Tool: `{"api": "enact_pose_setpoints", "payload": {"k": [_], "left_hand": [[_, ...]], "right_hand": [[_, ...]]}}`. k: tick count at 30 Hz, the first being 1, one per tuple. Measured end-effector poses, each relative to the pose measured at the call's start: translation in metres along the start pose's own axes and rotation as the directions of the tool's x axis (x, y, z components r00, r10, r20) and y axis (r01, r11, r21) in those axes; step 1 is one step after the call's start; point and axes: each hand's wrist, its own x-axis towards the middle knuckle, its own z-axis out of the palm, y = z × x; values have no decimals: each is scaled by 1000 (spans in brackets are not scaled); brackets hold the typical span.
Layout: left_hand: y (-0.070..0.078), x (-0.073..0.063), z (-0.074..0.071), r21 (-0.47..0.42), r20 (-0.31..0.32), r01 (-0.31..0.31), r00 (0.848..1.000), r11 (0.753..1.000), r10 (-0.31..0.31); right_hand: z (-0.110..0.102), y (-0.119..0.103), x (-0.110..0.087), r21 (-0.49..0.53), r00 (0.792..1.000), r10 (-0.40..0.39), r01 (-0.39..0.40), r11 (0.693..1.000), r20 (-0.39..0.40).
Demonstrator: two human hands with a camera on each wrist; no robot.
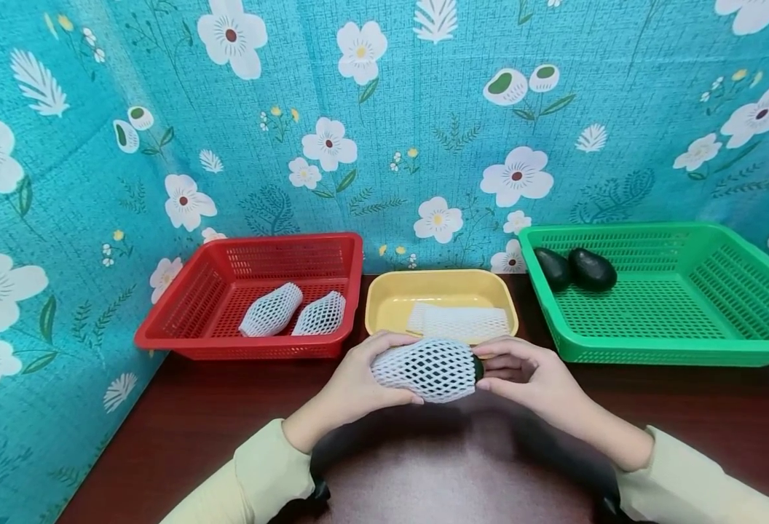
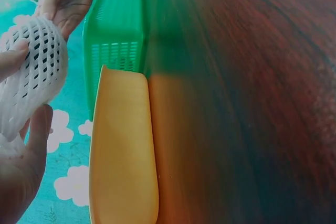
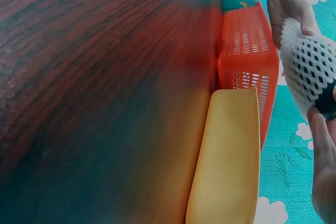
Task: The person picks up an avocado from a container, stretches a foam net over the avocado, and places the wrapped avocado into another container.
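Observation:
A dark green avocado (image 1: 479, 367) sits inside a white foam net (image 1: 427, 370), held above the table in front of the yellow tray. My left hand (image 1: 366, 375) grips the netted avocado around its left part, thumb below and fingers over the top. At the net's right end, my right hand (image 1: 529, 371) holds the avocado's bare tip between thumb and fingers, close to the net's edge. The right wrist view shows the dark tip (image 3: 326, 101) poking out of the mesh. From the left wrist, the net (image 2: 44, 61) covers the rest.
A red basket (image 1: 247, 343) at the left holds two netted avocados (image 1: 271, 309). Spare foam nets (image 1: 463, 321) lie in the yellow tray (image 1: 384, 295) in the middle. The green basket (image 1: 673, 349) at the right contains two bare avocados (image 1: 592, 270). A flowered blue cloth hangs behind.

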Motion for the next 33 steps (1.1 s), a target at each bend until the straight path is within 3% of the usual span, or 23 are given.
{"api": "enact_pose_setpoints", "payload": {"k": [9,17,20,26,29,33], "left_hand": [[3,-1,3,-73,6,23,1000,997,-23],[7,2,-2,-92,110,60,993,994,-50],[7,3,-2,-77,125,63,991,995,-53],[7,3,-2,-82,59,35,998,996,-30],[6,3,-1,-108,23,49,999,993,-46],[4,2,2,-111,35,64,998,992,-60]], "right_hand": [[0,-5,-2,41,999,21,-20,999,-44],[7,-2,-4,42,997,57,-55,998,-44],[8,0,-5,54,998,39,-36,998,-51],[8,5,-1,58,996,-53,57,997,-70],[8,4,-1,69,995,-52,58,996,-91],[9,1,-3,47,991,-22,29,998,-130]]}}
